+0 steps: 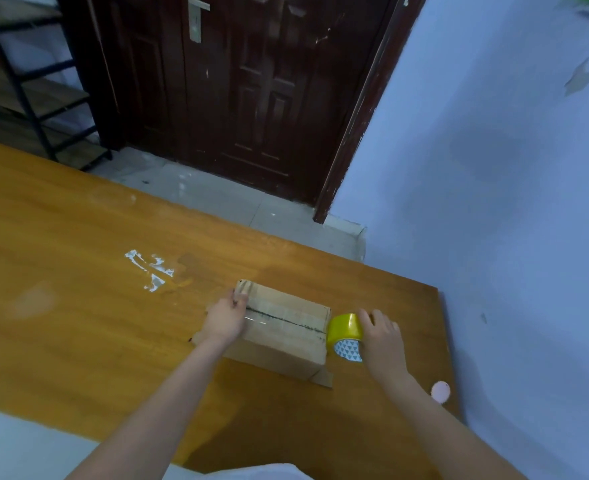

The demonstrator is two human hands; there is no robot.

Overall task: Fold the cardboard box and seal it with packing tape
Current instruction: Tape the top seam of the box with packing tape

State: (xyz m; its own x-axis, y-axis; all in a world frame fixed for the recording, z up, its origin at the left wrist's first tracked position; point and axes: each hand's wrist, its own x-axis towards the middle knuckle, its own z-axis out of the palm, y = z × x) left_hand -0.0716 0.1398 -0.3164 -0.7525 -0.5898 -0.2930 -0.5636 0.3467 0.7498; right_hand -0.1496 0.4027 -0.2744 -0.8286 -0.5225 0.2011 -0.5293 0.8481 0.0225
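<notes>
A small brown cardboard box (282, 334) lies closed on the wooden table (78, 271), with a dark seam running along its top and clear tape stretched over that seam. My left hand (227, 318) presses on the box's left end, thumb on top. My right hand (381, 336) grips a yellow roll of packing tape (345, 336) held against the box's right edge. A loose flap sticks out under the box at its near right corner.
White scraps of tape residue (151, 268) mark the table left of the box. A small pink round object (440, 391) sits at the table's right edge. A blue wall stands close on the right, a dark door (237, 81) beyond the table, a shelf rack (33, 98) at far left.
</notes>
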